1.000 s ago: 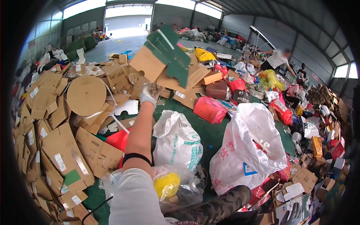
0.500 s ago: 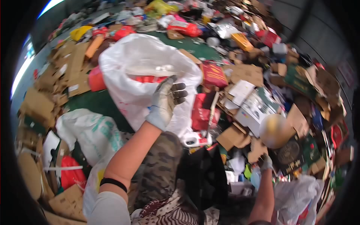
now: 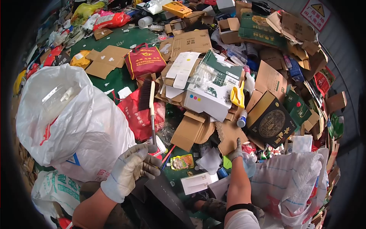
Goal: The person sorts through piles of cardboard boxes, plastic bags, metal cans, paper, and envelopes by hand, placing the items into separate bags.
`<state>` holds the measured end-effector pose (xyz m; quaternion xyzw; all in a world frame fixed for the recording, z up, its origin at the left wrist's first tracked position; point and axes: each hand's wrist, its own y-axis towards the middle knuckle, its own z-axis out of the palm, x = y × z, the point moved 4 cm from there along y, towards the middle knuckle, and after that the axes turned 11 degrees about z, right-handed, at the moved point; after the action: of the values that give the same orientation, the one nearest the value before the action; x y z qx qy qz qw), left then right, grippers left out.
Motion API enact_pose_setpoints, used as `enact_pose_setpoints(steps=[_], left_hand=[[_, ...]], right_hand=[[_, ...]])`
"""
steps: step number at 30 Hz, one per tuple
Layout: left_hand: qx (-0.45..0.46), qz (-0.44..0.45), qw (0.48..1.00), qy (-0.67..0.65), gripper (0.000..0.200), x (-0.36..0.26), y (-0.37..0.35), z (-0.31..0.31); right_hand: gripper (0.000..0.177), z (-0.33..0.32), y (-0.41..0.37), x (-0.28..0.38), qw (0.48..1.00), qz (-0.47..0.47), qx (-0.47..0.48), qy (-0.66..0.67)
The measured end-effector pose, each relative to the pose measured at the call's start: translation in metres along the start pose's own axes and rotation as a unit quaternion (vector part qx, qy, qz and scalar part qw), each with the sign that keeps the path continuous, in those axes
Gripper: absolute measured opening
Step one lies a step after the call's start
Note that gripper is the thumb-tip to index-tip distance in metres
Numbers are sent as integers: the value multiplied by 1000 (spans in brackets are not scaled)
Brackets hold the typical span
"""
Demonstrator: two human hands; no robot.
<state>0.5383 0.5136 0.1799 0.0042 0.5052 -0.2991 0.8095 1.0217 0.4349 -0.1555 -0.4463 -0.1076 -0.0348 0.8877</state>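
My left hand [image 3: 133,168], in a pale work glove, is raised beside the large white sack [image 3: 103,126], its fingers loosely bent and apart with nothing between them. A long-handled brush [image 3: 152,103] stands just beyond it. My right hand [image 3: 235,152], also gloved, grips the lower edge of a flat brown cardboard piece [image 3: 228,134]; its thumb shows and the other fingers are mostly hidden. Near that piece lie a small blue and white bottle [image 3: 242,118], a yellow packet [image 3: 237,95] and a black box with a round emblem [image 3: 270,120].
Flattened cartons [image 3: 188,42] and mixed waste surround me. A maroon bag [image 3: 144,61] and a red bag [image 3: 141,116] lie ahead. Another white woven sack [image 3: 286,183] is at the right. A dark sheet [image 3: 164,202] lies between my arms. A warning sign [image 3: 317,14] hangs on the wall.
The view has turned right, so the white sack now sits at the left. My left hand no longer overlaps the sack's mouth. The blurred round object above my right hand is no longer seen.
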Motion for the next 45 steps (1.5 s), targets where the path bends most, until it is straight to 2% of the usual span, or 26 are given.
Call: enact_pose_setpoints(steps=[1, 4, 8, 13, 15, 16, 18, 22, 23, 25, 26, 27, 28, 30, 31, 32, 33, 34, 36, 37, 38, 40, 41, 43, 44, 45], left_hand=[[0, -10, 1000, 2, 38, 0, 1, 1], [26, -34, 999, -23, 36, 7, 3, 2], [44, -44, 998, -15, 30, 19, 2, 7], [50, -27, 998, -9, 23, 27, 3, 7], [43, -14, 999, -16, 21, 28, 3, 4], [30, -7, 1000, -3, 21, 28, 4, 4], [3, 0, 1000, 20, 22, 34, 4, 3], [55, 5, 992, 115, 38, 56, 11, 11], [69, 21, 981, 178, 52, 61, 13, 16], [109, 58, 980, 158, 59, 51, 3, 30], [126, 78, 978, 150, 63, 45, -3, 36], [100, 3, 987, 122, 71, 47, -15, 43], [153, 20, 988, -11, 79, 43, -32, 54], [248, 9, 956, -157, 80, 34, -41, 63], [250, 18, 949, -192, 81, 21, -46, 64], [252, 25, 941, -225, 82, 6, -58, 66], [254, 30, 932, -258, 83, -8, -72, 69], [270, 67, 923, -265, 81, -23, -89, 74], [295, 143, 904, -276, 79, -45, -120, 87], [247, 119, 914, -299, 73, -46, -120, 88], [143, 156, 939, -271, 63, -46, -129, 83], [179, -24, 950, -254, 37, -26, -108, 64], [211, -28, 942, -259, 32, -10, -85, 52], [192, 85, 959, -190, 31, -23, -85, 42], [175, 151, 954, -191, 31, -38, -94, 41], [196, 129, 953, -194, 33, -43, -90, 42]], right_hand=[[50, 18, 10, -2, 987, -113, 77, -82], [47, 66, -6, -13, 979, -167, 101, -55], [40, 83, -46, -7, 957, -232, -75, -156], [45, 147, -195, -44, 915, -317, -99, -228], [38, 146, -234, -22, 902, -340, -70, -255], [34, 164, -275, -20, 875, -389, -44, -284], [29, 193, -348, -12, 847, -397, -29, -353], [27, 230, -467, -46, 802, -363, 61, -471], [26, 232, -488, -53, 795, -377, 65, -471], [24, 237, -527, -68, 779, -404, 78, -474], [22, 238, -545, -74, 748, -425, 104, -499], [21, 234, -563, -79, 716, -445, 129, -523], [20, 232, -580, -86, 682, -462, 154, -545], [19, 234, -610, -122, 513, -523, 80, -676], [19, 239, -623, -145, 418, -546, 39, -725], [24, 251, -633, -179, 241, -565, 6, -789], [32, 252, -632, -207, 73, -625, 28, -777], [37, 250, -635, -234, -49, -618, 30, -784], [38, 224, -602, -262, -218, -595, 45, -772], [39, 215, -591, -275, -236, -593, 45, -768], [39, 207, -583, -289, -252, -593, 50, -763], [39, 204, -582, -305, -276, -621, 37, -732], [39, 207, -582, -313, -289, -641, 43, -710], [35, 209, -582, -320, -267, -689, 66, -671], [38, 204, -577, -323, -221, -702, 66, -674], [38, 202, -575, -326, -200, -711, 75, -670]])
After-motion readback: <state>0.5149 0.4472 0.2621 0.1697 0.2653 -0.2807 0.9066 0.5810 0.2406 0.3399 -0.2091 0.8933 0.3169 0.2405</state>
